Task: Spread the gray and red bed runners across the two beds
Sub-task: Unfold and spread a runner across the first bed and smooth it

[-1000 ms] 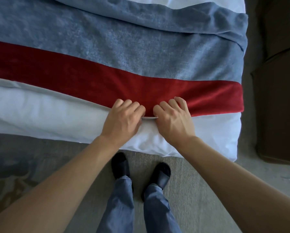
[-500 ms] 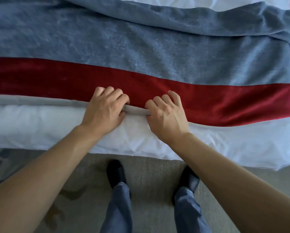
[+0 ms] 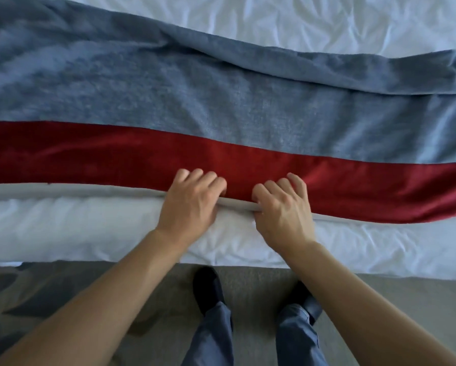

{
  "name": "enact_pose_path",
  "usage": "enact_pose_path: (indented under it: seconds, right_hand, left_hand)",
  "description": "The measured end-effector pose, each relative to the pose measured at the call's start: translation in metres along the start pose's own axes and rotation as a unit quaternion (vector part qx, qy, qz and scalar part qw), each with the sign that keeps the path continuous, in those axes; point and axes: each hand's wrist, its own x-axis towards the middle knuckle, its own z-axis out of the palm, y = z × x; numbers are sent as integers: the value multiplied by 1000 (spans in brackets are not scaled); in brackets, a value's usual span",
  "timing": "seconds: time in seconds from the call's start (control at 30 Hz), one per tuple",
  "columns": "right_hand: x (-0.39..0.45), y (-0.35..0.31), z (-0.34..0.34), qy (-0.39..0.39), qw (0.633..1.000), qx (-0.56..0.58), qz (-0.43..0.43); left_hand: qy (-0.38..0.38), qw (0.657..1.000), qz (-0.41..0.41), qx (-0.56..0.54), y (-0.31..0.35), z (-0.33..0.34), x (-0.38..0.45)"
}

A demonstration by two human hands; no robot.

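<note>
A bed runner (image 3: 221,114) with a wide gray band and a red band along its near side lies across the white bed (image 3: 327,25). Its far gray edge is folded over in a ridge toward the right. My left hand (image 3: 188,204) and my right hand (image 3: 282,207) sit side by side at the runner's near hem, fingers curled over the red band and gripping the pale gray edge between them. The runner runs out of view at both left and right.
White bedding (image 3: 76,233) hangs down the near side of the bed below the runner. Gray carpet (image 3: 261,281) lies in front, with my two dark shoes and blue trouser legs on it. A darker patterned patch of floor shows at lower left.
I have stepped left along the bed; its right end and the brown furniture beside it have left the view. My hands have slid left along the hem and spread slightly apart, still gripping it.
</note>
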Motion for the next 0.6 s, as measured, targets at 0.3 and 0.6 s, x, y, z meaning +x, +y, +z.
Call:
enact_pose_path:
  seconds: [0.3, 0.6]
  right_hand:
    - [-1, 9, -7, -43, 999, 28, -16]
    - [40, 76, -15, -4, 993, 113, -44]
  left_hand:
    - [-23, 999, -3, -30, 12, 1, -7]
    - [26, 998, -19, -48, 30, 0, 75]
